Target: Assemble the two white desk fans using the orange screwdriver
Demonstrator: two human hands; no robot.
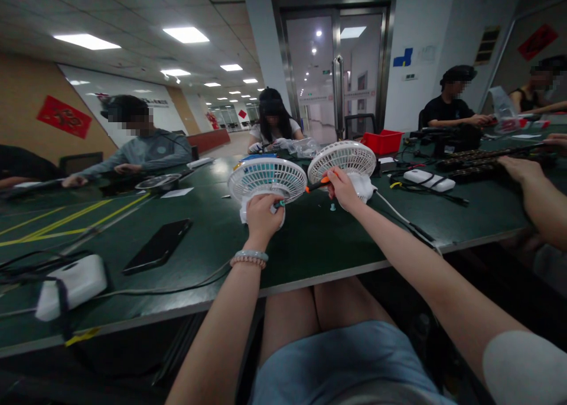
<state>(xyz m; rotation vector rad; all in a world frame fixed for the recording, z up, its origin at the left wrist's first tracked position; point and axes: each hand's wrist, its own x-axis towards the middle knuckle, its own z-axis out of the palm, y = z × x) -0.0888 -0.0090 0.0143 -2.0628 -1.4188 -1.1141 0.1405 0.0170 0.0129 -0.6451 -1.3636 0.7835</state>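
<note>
My left hand [264,217] is closed at the back of a white desk fan [243,183] with teal blades. A small teal piece [280,203] shows between its thumb and forefinger. My right hand [342,188] grips a screwdriver [317,185] with a black and orange handle. Its thin shaft points left toward the teal piece; whether the tip touches is too small to tell. A second white fan [340,157] stands just behind my right hand. Below the screwdriver, another small teal piece [333,207] stands on the green table [310,245].
A black phone [157,245] and a white power adapter [73,287] with cables lie to the left. On the right are a white power strip [429,180], dark cables and a red bin [383,141]. Several people sit around the table; a co-worker's arm [538,186] reaches in at right.
</note>
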